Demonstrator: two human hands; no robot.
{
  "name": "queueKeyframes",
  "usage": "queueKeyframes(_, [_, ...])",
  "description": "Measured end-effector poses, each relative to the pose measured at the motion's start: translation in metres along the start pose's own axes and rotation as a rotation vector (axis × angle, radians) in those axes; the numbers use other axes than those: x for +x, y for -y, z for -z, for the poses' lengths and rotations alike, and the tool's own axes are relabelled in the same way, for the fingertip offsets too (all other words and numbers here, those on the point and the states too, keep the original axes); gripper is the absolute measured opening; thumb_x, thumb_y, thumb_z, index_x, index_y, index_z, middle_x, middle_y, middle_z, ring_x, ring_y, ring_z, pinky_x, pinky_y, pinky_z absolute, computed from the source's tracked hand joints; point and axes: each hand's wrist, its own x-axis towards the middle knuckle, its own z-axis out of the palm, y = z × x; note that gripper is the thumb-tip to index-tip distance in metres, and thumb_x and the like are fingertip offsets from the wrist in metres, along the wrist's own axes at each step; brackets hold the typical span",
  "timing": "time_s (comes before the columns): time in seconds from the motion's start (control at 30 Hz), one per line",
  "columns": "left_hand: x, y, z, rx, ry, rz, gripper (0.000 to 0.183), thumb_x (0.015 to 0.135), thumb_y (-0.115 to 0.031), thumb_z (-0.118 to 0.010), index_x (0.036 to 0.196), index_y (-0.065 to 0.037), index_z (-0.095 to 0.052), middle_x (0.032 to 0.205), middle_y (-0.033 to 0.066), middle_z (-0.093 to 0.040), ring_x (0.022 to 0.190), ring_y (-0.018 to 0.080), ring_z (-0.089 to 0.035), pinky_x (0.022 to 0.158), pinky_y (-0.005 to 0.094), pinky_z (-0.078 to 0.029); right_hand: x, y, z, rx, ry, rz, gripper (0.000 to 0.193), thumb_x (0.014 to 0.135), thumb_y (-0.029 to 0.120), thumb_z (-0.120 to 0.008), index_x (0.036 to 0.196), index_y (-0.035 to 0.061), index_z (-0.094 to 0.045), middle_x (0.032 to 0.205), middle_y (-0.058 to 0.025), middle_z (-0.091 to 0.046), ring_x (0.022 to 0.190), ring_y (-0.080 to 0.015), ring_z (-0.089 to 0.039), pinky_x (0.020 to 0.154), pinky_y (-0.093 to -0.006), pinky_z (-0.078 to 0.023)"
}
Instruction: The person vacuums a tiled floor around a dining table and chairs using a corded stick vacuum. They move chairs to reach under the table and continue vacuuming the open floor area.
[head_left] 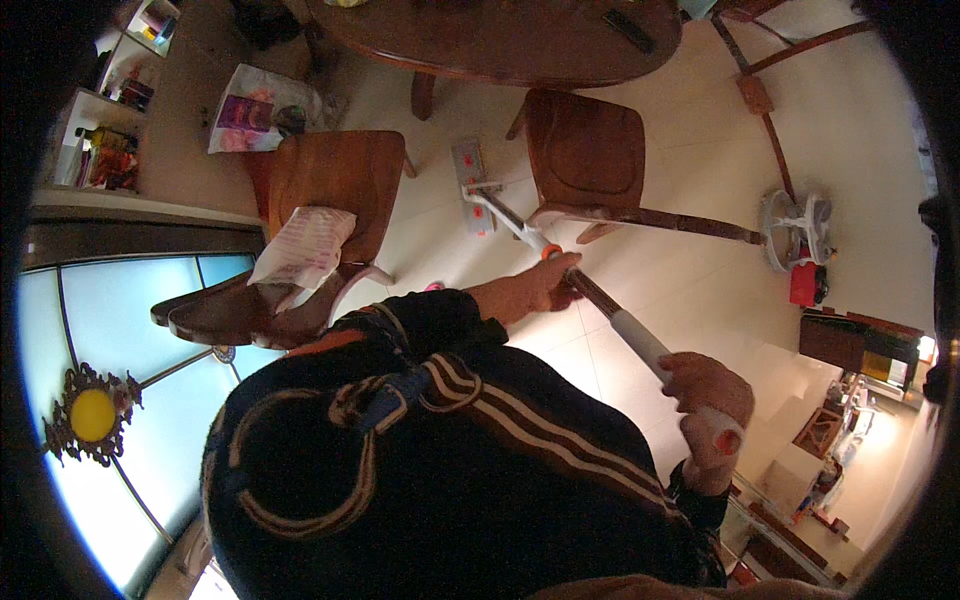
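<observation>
A flat mop with a long pole [597,292] slants across the view from upper left to lower right. Its grey, narrow mop head [468,165] with red marks lies on the floor between two wooden chairs. My left hand [552,285] is wrapped round the pole just below an orange ring. Farther up, on the pale grip section, my right hand [708,392] is closed near the pole's end. The brown chair [585,150] stands just right of the mop head, and the other chair [335,185] is to its left.
A dark oval table [500,45] stands at the far side, with a remote-like black object on it. A white printed bag [305,245] lies on the left chair. Another plastic bag [255,110] sits behind it. A white object with rounded parts [797,230] is at the right.
</observation>
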Motion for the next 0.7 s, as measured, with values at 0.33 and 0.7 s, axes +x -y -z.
queueKeyframes(0.33, [-0.069,0.054,-0.06,0.16,0.097,0.213,0.045,0.088,-0.059,-0.063,0.077,-0.016,-0.06,0.07,0.001,-0.06,0.06,0.0157,-0.059,0.042,0.0257,-0.041,-0.039,0.022,0.032,0.351,-0.159,0.32,0.033,0.088,0.033,-0.07,0.067,0.0113,-0.055,0.057,-0.006,-0.058,0.06,-0.0249,-0.065,0.073,-0.0446,-0.052])
queueKeyframes(0.7, [-0.089,0.053,-0.091,0.841,0.143,-0.008,0.061,0.097,-0.059,-0.047,0.117,-0.003,-0.059,0.101,0.0077,-0.06,0.088,0.0206,-0.065,0.065,0.0288,-0.046,-0.063,0.052,0.133,0.448,-0.2,0.522,0.023,0.098,0.031,-0.055,0.097,0.0086,-0.052,0.058,-0.0011,-0.049,0.042,-0.0118,-0.043,0.039,-0.0234,-0.037])
